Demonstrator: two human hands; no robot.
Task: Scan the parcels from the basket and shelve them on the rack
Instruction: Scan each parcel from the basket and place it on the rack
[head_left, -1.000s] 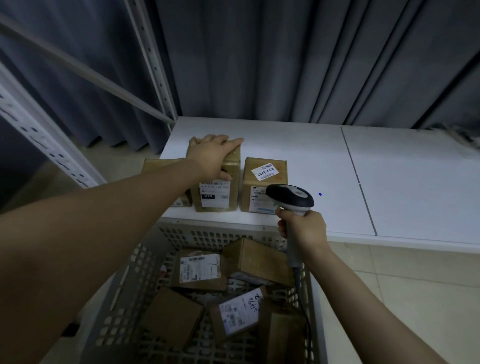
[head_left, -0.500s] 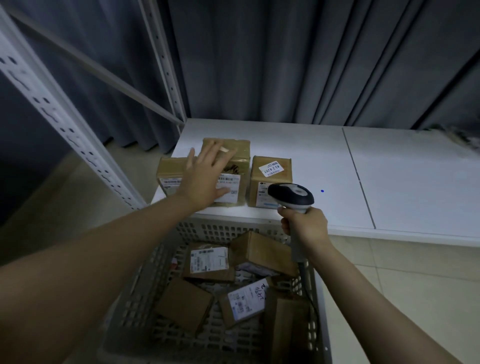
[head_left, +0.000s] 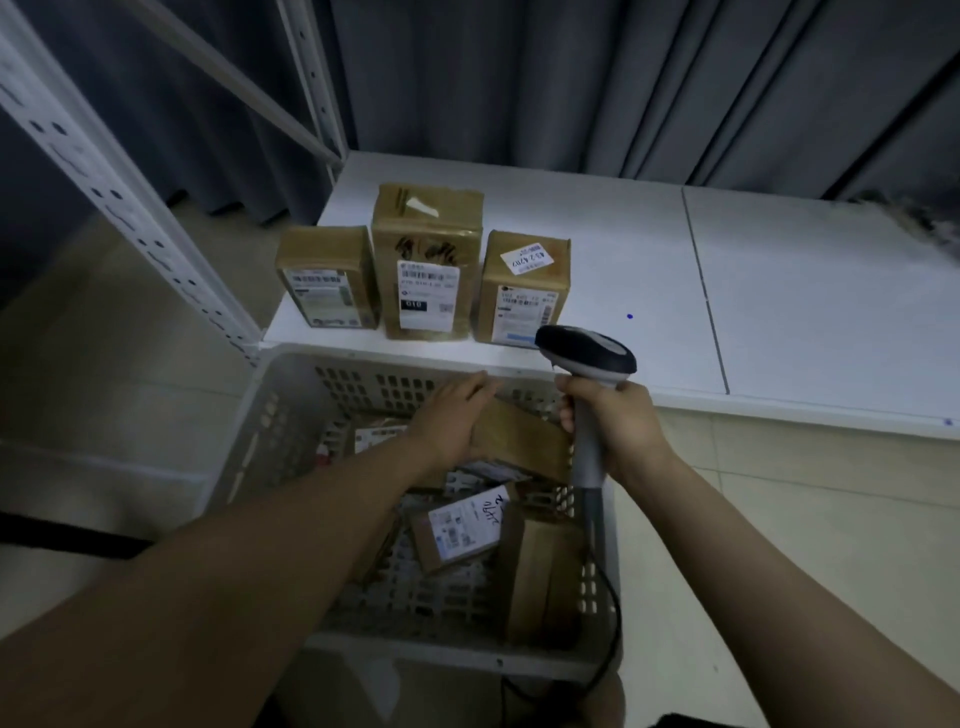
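Observation:
Three brown parcels stand side by side on the white rack shelf (head_left: 649, 260): a small left one (head_left: 326, 275), a taller middle one (head_left: 427, 260) and a right one (head_left: 524, 286). Below the shelf edge sits a grey slotted basket (head_left: 291, 410) with several brown parcels in it. My left hand (head_left: 452, 421) rests on a brown parcel (head_left: 524, 441) at the basket's far end, fingers laid over its top. My right hand (head_left: 618, 421) grips the handle of a barcode scanner (head_left: 584, 351), whose head points toward the shelf.
White perforated rack uprights (head_left: 130, 197) rise at the left. Dark curtains hang behind the shelf. A labelled parcel (head_left: 462, 525) and an upright box (head_left: 545, 582) lie nearer in the basket. The scanner cable (head_left: 608, 623) trails down the basket's right side. Tiled floor surrounds.
My left hand left the middle parcel on the shelf and dropped into the basket onto a brown parcel. The right hand with the scanner stayed about where it was.

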